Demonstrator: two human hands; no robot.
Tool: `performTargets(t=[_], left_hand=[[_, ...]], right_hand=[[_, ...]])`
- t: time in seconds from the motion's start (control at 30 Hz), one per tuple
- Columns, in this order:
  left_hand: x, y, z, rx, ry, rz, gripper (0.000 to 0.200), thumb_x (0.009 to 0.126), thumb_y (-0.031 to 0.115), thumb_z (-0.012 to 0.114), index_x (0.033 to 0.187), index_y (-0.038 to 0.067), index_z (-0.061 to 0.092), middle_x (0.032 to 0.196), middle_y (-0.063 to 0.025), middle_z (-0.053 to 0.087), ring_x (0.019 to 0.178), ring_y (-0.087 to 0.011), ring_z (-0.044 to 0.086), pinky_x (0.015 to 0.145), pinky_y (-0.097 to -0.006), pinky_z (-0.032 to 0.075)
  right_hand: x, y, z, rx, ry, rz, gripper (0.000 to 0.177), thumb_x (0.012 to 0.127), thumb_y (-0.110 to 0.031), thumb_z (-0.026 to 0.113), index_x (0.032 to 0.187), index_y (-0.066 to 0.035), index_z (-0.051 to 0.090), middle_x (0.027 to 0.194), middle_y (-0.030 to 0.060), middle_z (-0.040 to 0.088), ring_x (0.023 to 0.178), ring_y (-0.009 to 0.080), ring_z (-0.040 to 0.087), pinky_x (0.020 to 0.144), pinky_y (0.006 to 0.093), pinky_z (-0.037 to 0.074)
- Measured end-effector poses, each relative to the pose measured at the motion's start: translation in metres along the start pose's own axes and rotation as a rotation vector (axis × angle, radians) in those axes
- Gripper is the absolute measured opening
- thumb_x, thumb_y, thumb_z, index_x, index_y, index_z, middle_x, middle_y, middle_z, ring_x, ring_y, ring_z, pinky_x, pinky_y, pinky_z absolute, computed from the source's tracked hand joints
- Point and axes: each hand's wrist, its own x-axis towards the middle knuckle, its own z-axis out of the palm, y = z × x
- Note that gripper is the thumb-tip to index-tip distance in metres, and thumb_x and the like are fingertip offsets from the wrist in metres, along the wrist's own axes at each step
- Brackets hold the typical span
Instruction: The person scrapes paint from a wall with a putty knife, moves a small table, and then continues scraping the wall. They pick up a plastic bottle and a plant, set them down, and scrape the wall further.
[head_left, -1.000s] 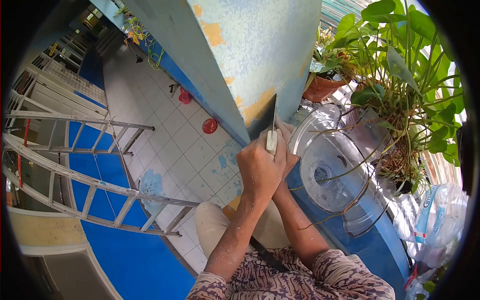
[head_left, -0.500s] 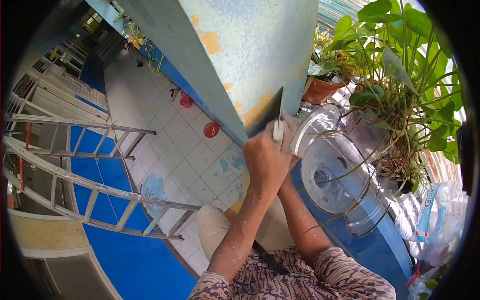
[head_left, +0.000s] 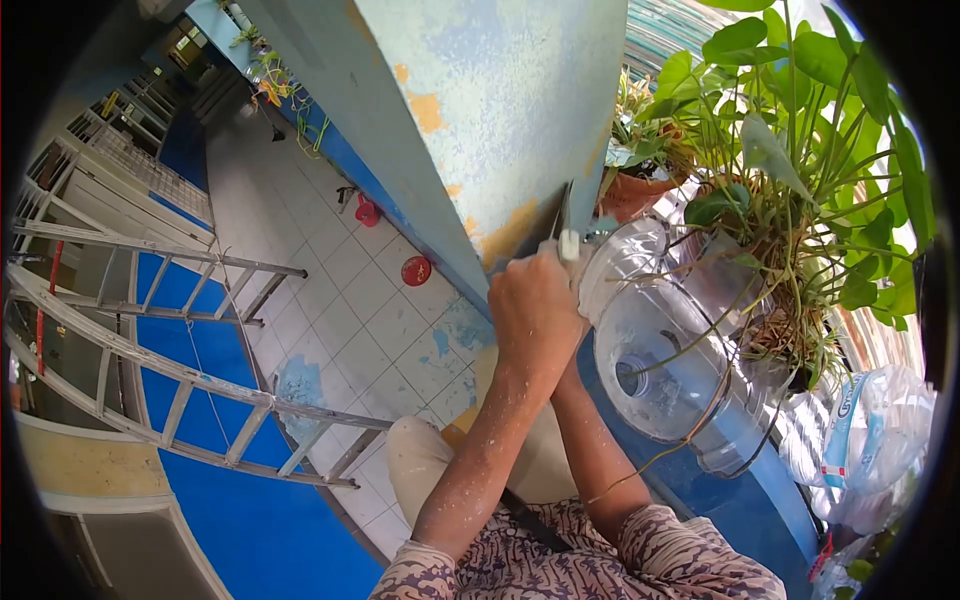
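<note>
My left hand point(head_left: 532, 305) is closed at the white handle of a scraper point(head_left: 568, 246), its knuckles facing up. Behind it, my right hand point(head_left: 574, 350) is pressed close to the same handle and mostly hidden, so its fingers barely show. The thin dark blade stands against the lower end of a pale blue pillar point(head_left: 510, 110), near its right edge. Around the blade, the pillar's paint is patchy, with bare yellowish areas point(head_left: 512, 232). White flecks dot both forearms.
A large clear plastic bottle point(head_left: 640, 385) lies on the blue ledge just right of my hands, near a potted plant point(head_left: 635, 195) and trailing stems. Crumpled plastic bottles point(head_left: 875, 430) sit farther right. A ladder point(head_left: 190, 375) is at left. Red objects point(head_left: 416, 270) and blue flakes point(head_left: 300, 380) lie on tiles.
The scraper has shifted slightly right along the pillar's lower end, and its handle is turned a little. My hands stay together; the right fingers seen before are now hidden. The view has shifted slightly.
</note>
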Motion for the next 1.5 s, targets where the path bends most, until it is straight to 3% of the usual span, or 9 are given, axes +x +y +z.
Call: performTargets(t=[0.33,0.6,0.67,0.73,0.8,0.87,0.9,1.07,1.5], left_hand=[[0.007,-0.011,0.008,0.112,-0.100,0.028,0.015,0.071,-0.005,0.076,0.085,-0.003,0.070,0.088,-0.0295,0.073,0.086,-0.0481,0.073,0.081,-0.0530,0.058],[-0.032,-0.031,-0.013,-0.226,0.113,0.279,0.049,0.093,0.016,0.076,0.135,-0.005,0.063,0.120,-0.0287,0.071,0.105,-0.0387,0.074,0.088,-0.0454,0.059],[-0.057,-0.032,-0.027,-0.554,0.023,-0.084,0.049,0.099,0.022,0.074,0.138,-0.005,0.061,0.125,-0.0238,0.072,0.107,-0.0280,0.074,0.086,-0.0399,0.061],[-0.083,-0.048,-0.037,-0.524,-0.001,-0.152,0.049,0.100,0.024,0.072,0.138,-0.005,0.061,0.125,-0.0227,0.071,0.107,-0.0256,0.074,0.085,-0.0379,0.062],[-0.108,-0.064,-0.047,-0.494,-0.012,-0.213,0.049,0.102,0.026,0.071,0.138,-0.006,0.061,0.126,-0.0216,0.071,0.107,-0.0231,0.073,0.084,-0.0359,0.063],[-0.131,-0.077,-0.053,-0.593,0.039,-0.361,0.048,0.102,0.024,0.070,0.137,-0.007,0.062,0.126,-0.0255,0.071,0.107,-0.0260,0.073,0.083,-0.0361,0.064],[-0.138,-0.087,-0.055,-0.596,0.047,-0.350,0.048,0.102,0.024,0.070,0.137,-0.007,0.062,0.126,-0.0255,0.071,0.107,-0.0260,0.073,0.083,-0.0361,0.064],[-0.171,-0.115,-0.061,-0.644,0.050,-0.461,0.050,0.103,0.027,0.070,0.139,-0.007,0.060,0.126,-0.0244,0.070,0.107,-0.0279,0.074,0.083,-0.0376,0.065],[-0.170,-0.111,-0.049,-0.616,-0.002,-0.438,0.046,0.104,0.025,0.068,0.136,-0.007,0.063,0.123,-0.0217,0.073,0.107,-0.0247,0.073,0.083,-0.0369,0.065]], right_hand=[[0.000,0.029,-0.008,-0.202,-0.210,-0.071,0.034,0.099,-0.024,0.064,0.124,0.000,0.069,0.107,0.0107,0.071,0.095,0.0275,0.066,0.085,0.0419,0.052],[0.024,0.057,-0.012,-0.376,-0.397,-0.104,0.035,0.099,-0.024,0.064,0.123,0.000,0.069,0.104,0.0093,0.072,0.090,0.0247,0.067,0.081,0.0393,0.053],[0.035,0.058,-0.004,-0.394,-0.406,-0.118,0.035,0.099,-0.024,0.064,0.123,0.000,0.069,0.104,0.0091,0.072,0.089,0.0244,0.067,0.080,0.0390,0.053],[0.042,0.046,0.006,0.050,0.023,-0.006,0.024,0.093,-0.020,0.058,0.078,-0.002,0.063,0.074,0.0208,0.060,0.066,0.0438,0.057,0.064,0.0569,0.044],[0.051,0.019,-0.023,0.013,0.020,-0.086,0.023,0.090,-0.023,0.062,0.083,-0.001,0.064,0.071,0.0199,0.061,0.060,0.0439,0.057,0.059,0.0543,0.045],[0.063,-0.023,-0.039,-0.053,-0.206,0.309,0.037,0.089,-0.032,0.066,0.108,0.000,0.063,0.092,0.0160,0.063,0.086,0.0320,0.062,0.079,0.0470,0.051],[0.053,-0.005,-0.029,-0.035,-0.048,0.098,0.037,0.085,-0.026,0.064,0.112,0.000,0.063,0.090,0.0167,0.062,0.081,0.0340,0.060,0.077,0.0478,0.050],[0.063,0.001,-0.030,-0.149,-0.240,0.229,0.035,0.079,-0.018,0.062,0.109,0.000,0.063,0.089,0.0176,0.063,0.078,0.0375,0.059,0.075,0.0494,0.050],[0.053,-0.004,-0.025,0.000,0.078,-0.067,0.032,0.081,-0.022,0.058,0.104,0.000,0.060,0.087,0.0212,0.060,0.080,0.0435,0.060,0.074,0.0547,0.048]])
